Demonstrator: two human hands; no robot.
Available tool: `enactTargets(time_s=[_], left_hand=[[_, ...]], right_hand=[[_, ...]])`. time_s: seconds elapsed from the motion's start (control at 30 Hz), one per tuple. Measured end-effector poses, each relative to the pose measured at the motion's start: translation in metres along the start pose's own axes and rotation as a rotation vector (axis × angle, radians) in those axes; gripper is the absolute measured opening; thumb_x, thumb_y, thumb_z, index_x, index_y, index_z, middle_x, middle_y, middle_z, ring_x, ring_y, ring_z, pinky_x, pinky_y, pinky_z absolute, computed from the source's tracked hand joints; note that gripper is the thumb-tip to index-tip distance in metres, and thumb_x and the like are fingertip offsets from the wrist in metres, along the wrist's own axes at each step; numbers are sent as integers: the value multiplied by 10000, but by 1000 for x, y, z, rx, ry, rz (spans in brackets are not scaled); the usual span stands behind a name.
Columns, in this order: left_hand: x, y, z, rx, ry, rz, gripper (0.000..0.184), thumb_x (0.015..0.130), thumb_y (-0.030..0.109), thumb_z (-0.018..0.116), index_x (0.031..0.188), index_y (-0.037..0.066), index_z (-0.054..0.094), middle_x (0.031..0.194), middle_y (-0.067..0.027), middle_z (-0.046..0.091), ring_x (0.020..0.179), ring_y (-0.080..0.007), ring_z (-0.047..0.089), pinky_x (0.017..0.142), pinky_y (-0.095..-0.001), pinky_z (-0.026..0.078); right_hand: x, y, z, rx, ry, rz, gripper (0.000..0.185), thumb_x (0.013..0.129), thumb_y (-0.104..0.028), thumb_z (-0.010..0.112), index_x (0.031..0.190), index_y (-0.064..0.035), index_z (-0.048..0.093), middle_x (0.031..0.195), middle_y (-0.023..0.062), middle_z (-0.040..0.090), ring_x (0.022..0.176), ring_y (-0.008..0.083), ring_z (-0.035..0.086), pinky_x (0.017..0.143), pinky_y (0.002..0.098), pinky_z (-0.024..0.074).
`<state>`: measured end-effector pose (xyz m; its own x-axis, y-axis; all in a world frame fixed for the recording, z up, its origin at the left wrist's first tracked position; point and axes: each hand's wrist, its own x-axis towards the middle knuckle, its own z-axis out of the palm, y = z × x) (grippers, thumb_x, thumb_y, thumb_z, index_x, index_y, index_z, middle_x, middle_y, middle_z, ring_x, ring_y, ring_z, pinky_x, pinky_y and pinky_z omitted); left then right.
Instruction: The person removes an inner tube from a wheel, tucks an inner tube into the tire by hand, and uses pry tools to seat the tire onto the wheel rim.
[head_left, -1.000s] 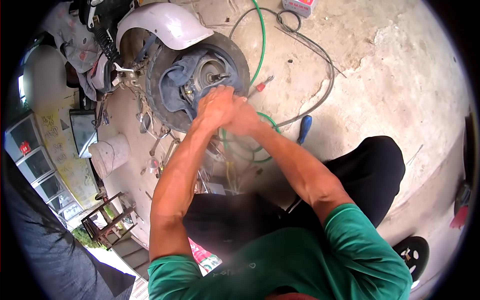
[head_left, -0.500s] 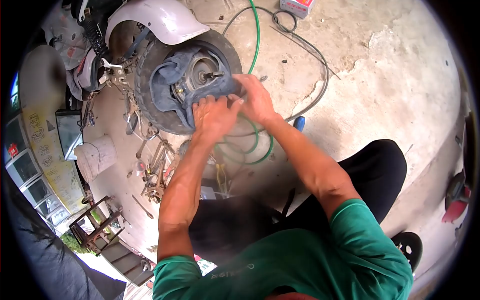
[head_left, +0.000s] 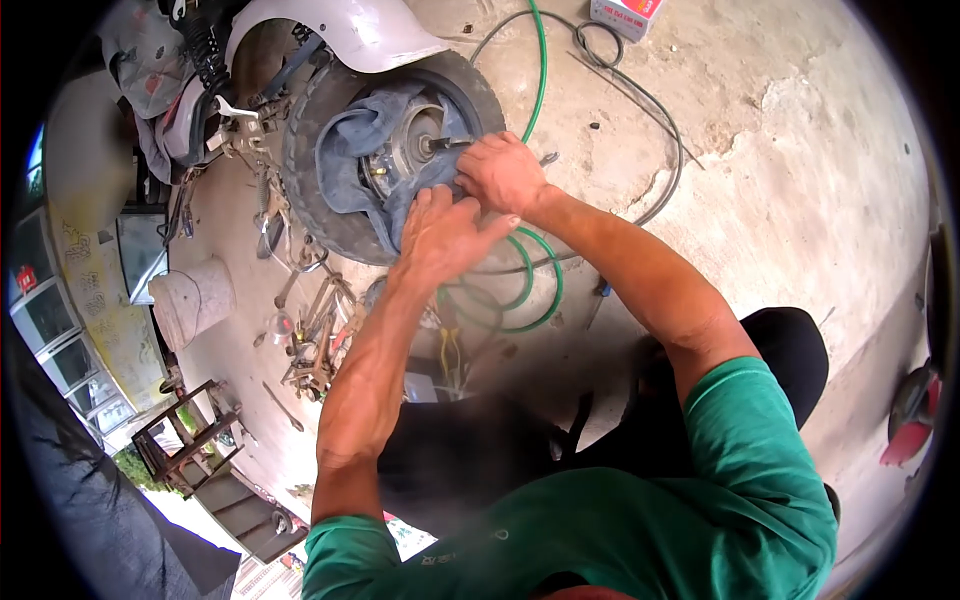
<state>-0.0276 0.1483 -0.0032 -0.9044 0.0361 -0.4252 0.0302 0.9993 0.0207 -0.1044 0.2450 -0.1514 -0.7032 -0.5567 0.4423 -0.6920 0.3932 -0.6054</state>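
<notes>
The step in hand appears to be handwork at the near edge of a black rubber tyre [head_left: 306, 165] with a chunky, dusty tread, which lies flat on the rough, cracked beige concrete floor [head_left: 800, 210]. Inside its ring sits limp blue-grey folded material [head_left: 340, 160], cloth or slack rubber, I cannot tell which, bunched around a round, dull grey metal hub [head_left: 402, 152]. The left hand [head_left: 440, 232] is laid over the tyre's near side, fingers extended and thumb spread, holding nothing visible; the right hand [head_left: 503, 172], just beside it, has its fingers curled over the edge near the hub's axle, and whether they grip anything is hidden. The next move seems to call for firm, even finger pressure, since the folds look soft and the tyre stiff. Beyond the tyre curves a smooth, glossy pale-lilac fender [head_left: 360, 30]; a thin, shiny green hose [head_left: 541, 70] loops nearby.
</notes>
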Motion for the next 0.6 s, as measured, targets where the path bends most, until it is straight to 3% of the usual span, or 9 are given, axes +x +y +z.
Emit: enactTargets(time_s=[0.07,0.2,0.3,0.4,0.43,0.53,0.6], left_hand=[[0,-2,2,-8,16,10,637,882,675,651,939,50,760,1030,-208,639,1048,-367,554,957,-456,443],[0,-3,3,-23,23,21,630,864,667,676,900,43,754,1019,-197,638,1027,-358,550,946,-463,436],[1,-5,3,-69,46,19,597,849,644,702,889,51,756,1007,-193,635,1025,-359,551,946,-459,437],[-1,-10,8,-199,80,16,567,837,620,725,864,54,757,995,-190,632,1039,-362,553,952,-459,438],[-1,-12,9,-189,73,9,563,835,616,728,857,54,755,991,-190,630,1038,-364,556,953,-460,439],[4,-14,3,-186,42,-2,561,833,611,733,836,50,747,977,-191,625,1028,-371,565,955,-462,443],[5,-15,-5,-222,-23,-9,575,836,620,729,826,45,740,968,-195,622,1015,-376,572,955,-464,445]], right_hand=[[0,2,6,-9,43,0,181,885,-327,706,904,-148,722,939,14,688,977,220,633,914,391,456],[0,1,2,82,72,30,191,864,-310,738,923,-127,732,905,28,679,969,261,636,866,392,490],[-5,-2,6,216,92,86,233,849,-292,749,958,-87,729,969,51,680,981,287,634,869,403,505],[-11,6,3,350,45,-91,289,825,-267,738,1011,-47,717,1077,78,669,1038,310,628,944,416,491],[-14,10,-10,313,-73,-135,397,799,-241,724,1133,-28,685,1210,93,640,1138,321,609,1035,455,447],[-17,12,-23,164,-128,-253,548,782,-238,737,1280,-48,608,1317,99,606,1269,322,555,1079,522,400],[-20,12,-16,41,-110,-280,567,784,-245,725,1302,-61,587,1348,90,590,1305,298,537,1080,513,391]])
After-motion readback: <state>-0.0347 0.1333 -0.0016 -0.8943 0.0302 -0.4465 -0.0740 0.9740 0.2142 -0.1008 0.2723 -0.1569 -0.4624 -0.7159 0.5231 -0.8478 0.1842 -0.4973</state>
